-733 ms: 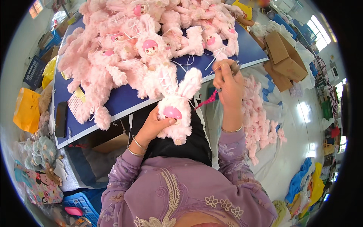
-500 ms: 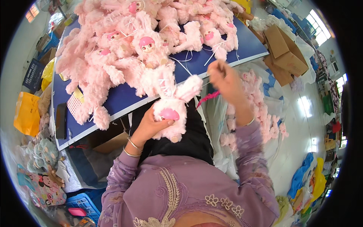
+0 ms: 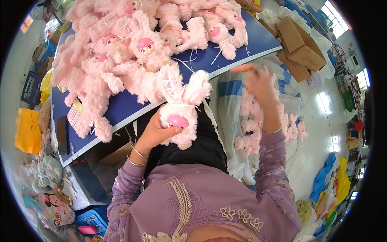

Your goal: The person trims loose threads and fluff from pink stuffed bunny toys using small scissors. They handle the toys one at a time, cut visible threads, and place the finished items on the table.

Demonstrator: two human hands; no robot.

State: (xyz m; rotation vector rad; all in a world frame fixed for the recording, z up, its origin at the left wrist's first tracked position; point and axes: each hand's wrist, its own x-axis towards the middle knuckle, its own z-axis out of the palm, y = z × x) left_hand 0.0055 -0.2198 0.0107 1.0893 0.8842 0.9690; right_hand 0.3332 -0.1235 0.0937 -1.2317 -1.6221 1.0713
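Note:
A pink plush rabbit (image 3: 188, 133) is upright in my left hand (image 3: 152, 131), over my lap at the table's near edge. Its long ears lean away from me, white lacing criss-crosses one ear, and a white cord runs round its head. My left thumb presses by its shiny pink face patch; the other fingers go behind it. Off to the right, beyond the table edge, my right hand (image 3: 258, 84) is raised and smeared by motion. One finger seems to point left, but whether it grips anything cannot be made out.
A heap of similar pink plush rabbits (image 3: 109, 52) covers much of the blue table (image 3: 262, 44). More pink plush pieces (image 3: 250, 133) lie in clear plastic to the right. An open cardboard box (image 3: 300, 44) stands beyond them. A yellow bag (image 3: 29, 131) is at the left.
My right hand has moved right, away from the rabbit's ears. The magenta strand that hung beside it is out of sight. My left hand keeps its hold on the rabbit.

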